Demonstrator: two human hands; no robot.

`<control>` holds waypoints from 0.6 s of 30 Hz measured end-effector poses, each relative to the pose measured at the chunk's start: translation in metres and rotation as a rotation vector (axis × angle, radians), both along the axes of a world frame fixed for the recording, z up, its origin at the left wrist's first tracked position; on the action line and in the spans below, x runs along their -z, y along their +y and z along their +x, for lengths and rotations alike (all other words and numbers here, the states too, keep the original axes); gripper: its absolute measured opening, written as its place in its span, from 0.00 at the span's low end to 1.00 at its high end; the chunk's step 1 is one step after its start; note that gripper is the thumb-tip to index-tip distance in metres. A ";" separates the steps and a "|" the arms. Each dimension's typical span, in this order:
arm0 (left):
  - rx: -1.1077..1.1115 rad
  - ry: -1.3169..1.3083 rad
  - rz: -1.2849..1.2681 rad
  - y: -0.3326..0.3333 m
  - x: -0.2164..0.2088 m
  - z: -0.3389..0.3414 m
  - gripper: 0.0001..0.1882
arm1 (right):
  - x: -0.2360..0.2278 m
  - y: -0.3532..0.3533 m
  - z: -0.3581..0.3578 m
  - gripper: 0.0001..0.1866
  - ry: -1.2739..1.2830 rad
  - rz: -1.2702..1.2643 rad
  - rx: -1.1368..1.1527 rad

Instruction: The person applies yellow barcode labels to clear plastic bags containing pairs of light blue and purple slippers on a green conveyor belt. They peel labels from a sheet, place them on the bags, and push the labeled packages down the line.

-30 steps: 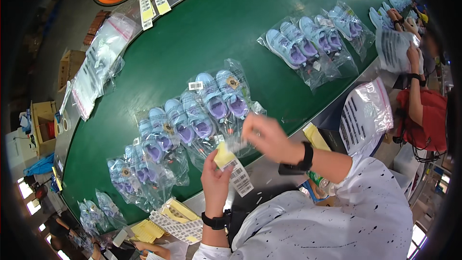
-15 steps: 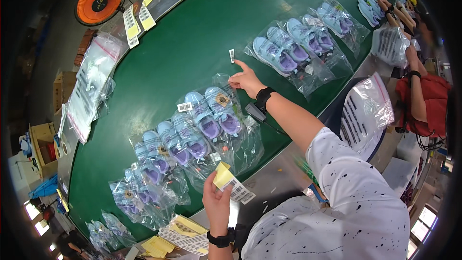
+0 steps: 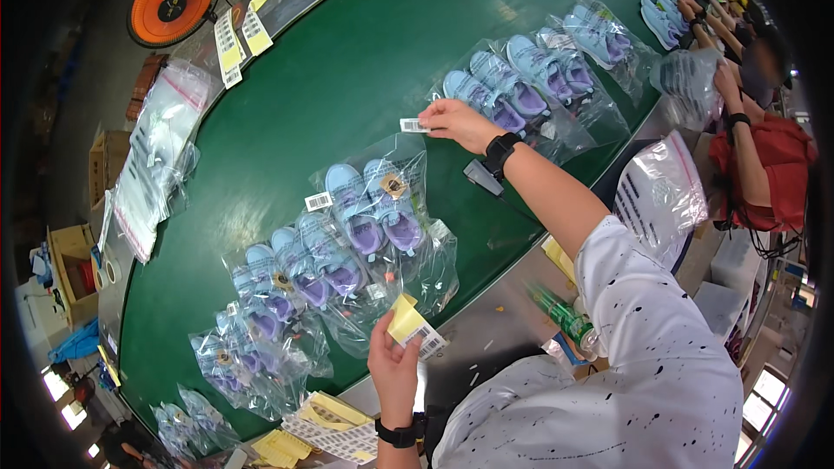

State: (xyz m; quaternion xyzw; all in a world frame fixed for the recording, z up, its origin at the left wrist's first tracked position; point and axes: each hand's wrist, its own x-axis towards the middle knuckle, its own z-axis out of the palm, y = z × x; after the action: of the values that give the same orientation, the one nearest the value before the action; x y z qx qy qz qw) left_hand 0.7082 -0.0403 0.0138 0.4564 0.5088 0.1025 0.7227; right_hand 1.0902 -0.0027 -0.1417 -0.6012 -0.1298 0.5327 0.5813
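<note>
Above the green belt, my right hand pinches a small white barcode sticker between thumb and fingertips. Just below that sticker lies a clear plastic bag with a pair of light blue and lilac shoes in it. My left hand grips a yellow-backed sheet of barcode labels at the belt's near edge. Another white sticker sits near the upper left of the bagged pair. Beside my right wrist is a grey handheld device with a cord.
Several more bagged pairs line the green belt. Label sheets lie on the near metal ledge. Stacked plastic bags and an orange fan stand across the belt. A co-worker in red is at the right.
My right hand has drawn back slightly toward me, and the sticker in it has turned from upright to level. The bagged shoes have shifted a little left. My left hand has barely moved.
</note>
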 end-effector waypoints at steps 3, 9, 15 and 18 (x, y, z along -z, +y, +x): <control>-0.004 -0.003 -0.001 -0.002 -0.001 0.003 0.27 | 0.000 0.008 -0.006 0.06 0.047 0.002 -0.066; -0.006 -0.012 -0.006 -0.005 -0.001 0.008 0.27 | 0.015 0.018 -0.014 0.05 0.012 -0.058 -0.085; -0.015 -0.034 -0.002 -0.009 0.001 0.007 0.28 | 0.022 0.013 -0.022 0.11 -0.670 -0.251 -0.061; -0.028 -0.048 -0.015 -0.011 0.000 0.003 0.28 | 0.020 0.006 -0.023 0.18 -0.961 -0.359 0.088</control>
State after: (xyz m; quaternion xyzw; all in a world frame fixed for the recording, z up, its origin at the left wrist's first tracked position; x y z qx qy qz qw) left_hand 0.7111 -0.0510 0.0134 0.4412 0.4983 0.1199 0.7367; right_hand 1.0672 0.0029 -0.1618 -0.8733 -0.2636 0.1851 0.3655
